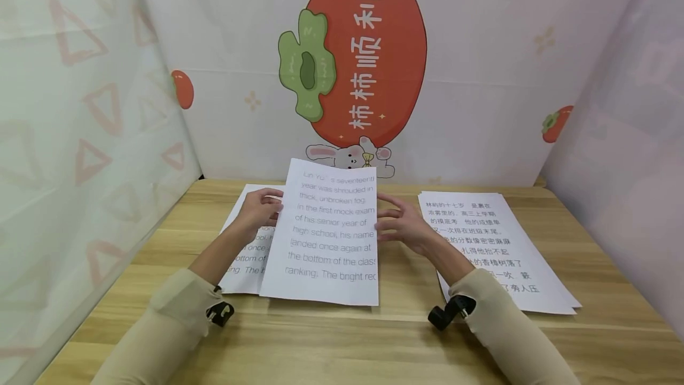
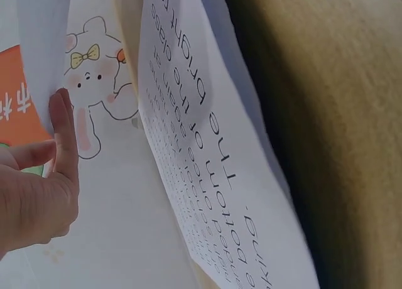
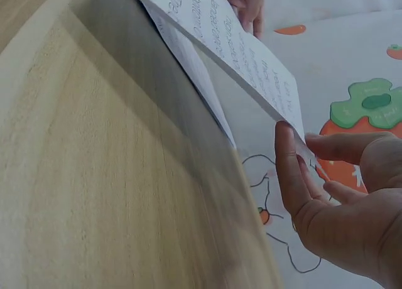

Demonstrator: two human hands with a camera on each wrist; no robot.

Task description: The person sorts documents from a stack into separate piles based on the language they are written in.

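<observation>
Raised off the table, a paper with large English print (image 1: 331,236) stands tilted between both hands; whether it is one sheet or several I cannot tell. The left hand (image 1: 259,212) holds its left edge, and in the left wrist view the fingers (image 2: 63,132) meet the paper's edge. At the opposite edge, the right hand (image 1: 403,224) grips with spread fingers; in the right wrist view fingertips (image 3: 286,135) lie on either side of the paper. Behind and left, more English-printed paper (image 1: 240,275) lies on the table, partly covered by the raised one and the left forearm.
A stack of paper with Chinese print (image 1: 534,278) lies on the right of the wooden table (image 1: 342,343), partly under the right forearm. Dark wrist straps (image 1: 451,312) sit on both sleeves. A printed cloth backdrop (image 1: 470,153) stands behind the table, with side walls left and right.
</observation>
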